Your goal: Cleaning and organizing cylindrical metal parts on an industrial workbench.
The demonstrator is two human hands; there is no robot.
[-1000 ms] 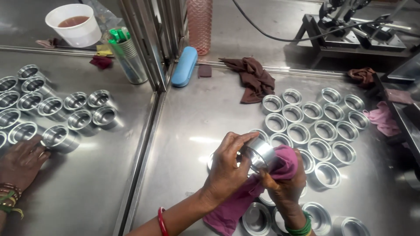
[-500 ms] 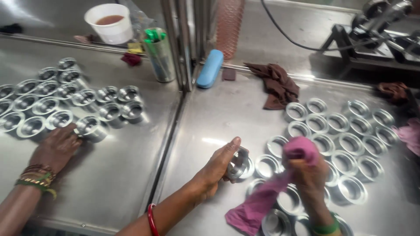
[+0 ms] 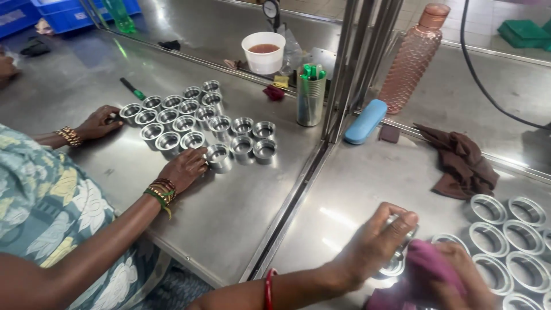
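Note:
My left hand (image 3: 376, 244), a red bangle on its wrist, is closed over a shiny metal ring (image 3: 396, 265) low on the steel table (image 3: 356, 195). My right hand (image 3: 459, 284) sits at the bottom right and grips a magenta cloth (image 3: 427, 264) that touches the ring. Rows of similar metal rings (image 3: 505, 229) lie flat just right of my hands.
A co-worker in a floral garment sits at the left, with one hand (image 3: 183, 167) and the other hand (image 3: 100, 121) on a second batch of metal rings (image 3: 195, 123). Beyond stand a metal post (image 3: 344, 74), a steel tumbler (image 3: 310, 95), a white bowl (image 3: 263, 51), a blue case (image 3: 365, 121), a pink bottle (image 3: 413, 57) and a brown rag (image 3: 462, 161).
The view has swung left, showing the co-worker. My left hand has shifted onto the ring on the table, and my right hand with the cloth has dropped to the frame's bottom edge.

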